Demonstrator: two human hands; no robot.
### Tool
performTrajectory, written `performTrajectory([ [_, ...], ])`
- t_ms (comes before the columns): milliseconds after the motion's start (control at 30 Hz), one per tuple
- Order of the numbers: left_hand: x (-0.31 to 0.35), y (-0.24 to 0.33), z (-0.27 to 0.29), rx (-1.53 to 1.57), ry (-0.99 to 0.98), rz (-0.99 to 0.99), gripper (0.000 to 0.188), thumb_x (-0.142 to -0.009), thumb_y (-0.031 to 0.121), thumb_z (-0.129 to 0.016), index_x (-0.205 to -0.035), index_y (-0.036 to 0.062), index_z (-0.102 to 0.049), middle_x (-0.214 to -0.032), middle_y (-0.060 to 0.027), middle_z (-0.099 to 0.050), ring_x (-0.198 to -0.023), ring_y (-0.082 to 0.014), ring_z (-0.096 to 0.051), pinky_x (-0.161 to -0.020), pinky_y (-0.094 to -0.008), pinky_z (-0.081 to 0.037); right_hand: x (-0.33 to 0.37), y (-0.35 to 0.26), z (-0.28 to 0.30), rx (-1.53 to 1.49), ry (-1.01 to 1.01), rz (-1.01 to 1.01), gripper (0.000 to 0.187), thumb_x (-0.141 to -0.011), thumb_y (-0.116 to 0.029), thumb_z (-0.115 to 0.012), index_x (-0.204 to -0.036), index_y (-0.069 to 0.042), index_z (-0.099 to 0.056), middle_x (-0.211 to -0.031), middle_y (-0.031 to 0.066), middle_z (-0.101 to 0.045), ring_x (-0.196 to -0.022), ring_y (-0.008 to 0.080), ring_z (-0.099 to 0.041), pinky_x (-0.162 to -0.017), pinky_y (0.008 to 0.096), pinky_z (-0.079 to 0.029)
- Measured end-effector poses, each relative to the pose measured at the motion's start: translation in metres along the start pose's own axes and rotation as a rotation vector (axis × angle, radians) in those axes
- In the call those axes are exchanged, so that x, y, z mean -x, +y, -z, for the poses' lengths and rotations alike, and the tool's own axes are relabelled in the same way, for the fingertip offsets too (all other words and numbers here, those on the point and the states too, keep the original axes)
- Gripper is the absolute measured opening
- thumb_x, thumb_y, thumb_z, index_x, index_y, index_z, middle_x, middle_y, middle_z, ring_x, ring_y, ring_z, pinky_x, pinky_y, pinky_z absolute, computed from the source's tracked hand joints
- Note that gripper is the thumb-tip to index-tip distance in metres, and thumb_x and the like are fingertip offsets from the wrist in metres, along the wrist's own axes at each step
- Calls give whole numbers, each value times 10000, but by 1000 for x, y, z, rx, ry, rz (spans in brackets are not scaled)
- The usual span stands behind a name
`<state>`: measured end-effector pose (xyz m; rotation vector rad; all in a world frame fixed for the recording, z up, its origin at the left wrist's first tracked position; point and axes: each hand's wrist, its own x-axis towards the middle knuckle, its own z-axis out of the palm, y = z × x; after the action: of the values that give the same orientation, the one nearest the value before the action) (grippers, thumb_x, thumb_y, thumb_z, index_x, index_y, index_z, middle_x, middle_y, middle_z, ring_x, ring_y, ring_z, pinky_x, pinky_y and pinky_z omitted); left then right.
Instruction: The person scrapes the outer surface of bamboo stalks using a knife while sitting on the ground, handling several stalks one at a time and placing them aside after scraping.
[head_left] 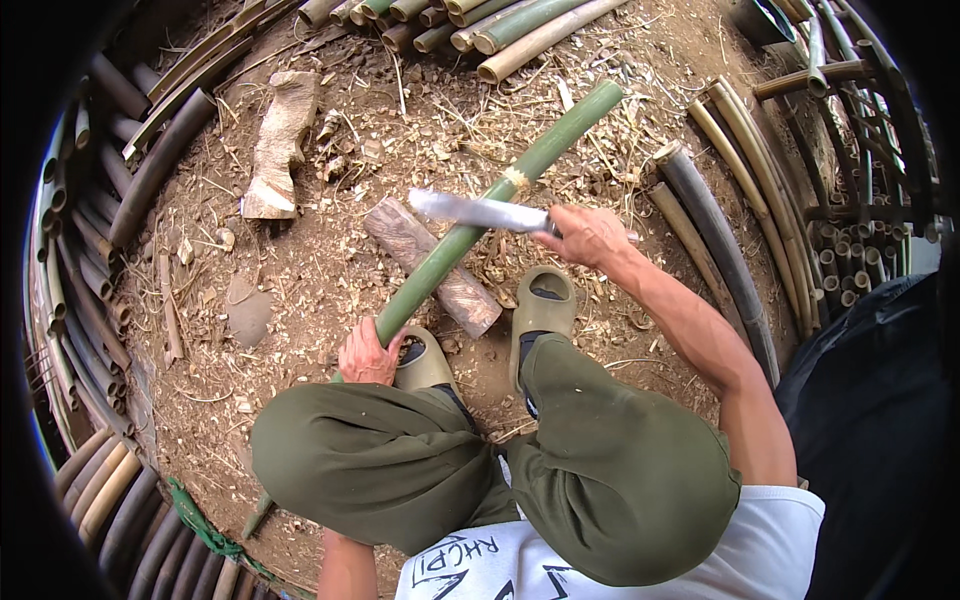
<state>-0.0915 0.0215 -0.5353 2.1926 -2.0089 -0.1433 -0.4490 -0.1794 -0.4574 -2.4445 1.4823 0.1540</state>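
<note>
A long green bamboo pole (548, 150) slants from beside my left knee up to the far right. It rests across a short wooden log (402, 232) on the ground. My left hand (368, 352) is wrapped round the pole near my left foot. In my right hand (585, 238) is the dark handle of a machete (490, 214), its broad blade lying across the pole, slightly blurred. A pale, scraped ring shows on the pole just beyond the blade. My leg hides part of the pole's near end.
Chips and shavings cover the dirt ground (300, 330). A pale wood block (282, 140) stands at the upper left. Cut bamboo poles (540, 35) lie stacked at the far side, with more poles (715, 250) on the right and piles along the left. Dark sheeting (860, 370) hangs at the right.
</note>
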Motion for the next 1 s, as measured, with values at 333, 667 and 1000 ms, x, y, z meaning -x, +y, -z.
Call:
performTrajectory([
  [333, 2, 2, 13, 156, -44, 127, 513, -814, 322, -761, -1264, 164, -573, -1097, -105, -580, -1053, -320, -571, -864, -447, -441, -2, 11, -3, -71, -54, -251, 587, -981, -606, -471, -892, -39, -594, -706, 137, -661, -577, 291, -651, -517, 436, -518],
  [667, -13, 8, 24, 151, -167, 239, 560, -735, 367, -819, -1168, 129, -555, -1078, -111, -524, -1062, -333, -529, -896, -477, -433, 0, 13, -12, -135, 84, -447, 519, -995, -544, -504, -858, -51, -593, -664, 126, -645, -516, 256, -619, -428, 400, -478],
  [1000, -7, 21, 15, 90, -13, 247, 584, -750, 375, -820, -1190, 110, -541, -1090, -115, -527, -1078, -335, -530, -913, -486, -427, 0, 14, 5, -181, 9, -480, 502, -1000, -507, -514, -896, -26, -613, -671, 156, -667, -522, 277, -634, -439, 427, -488],
])
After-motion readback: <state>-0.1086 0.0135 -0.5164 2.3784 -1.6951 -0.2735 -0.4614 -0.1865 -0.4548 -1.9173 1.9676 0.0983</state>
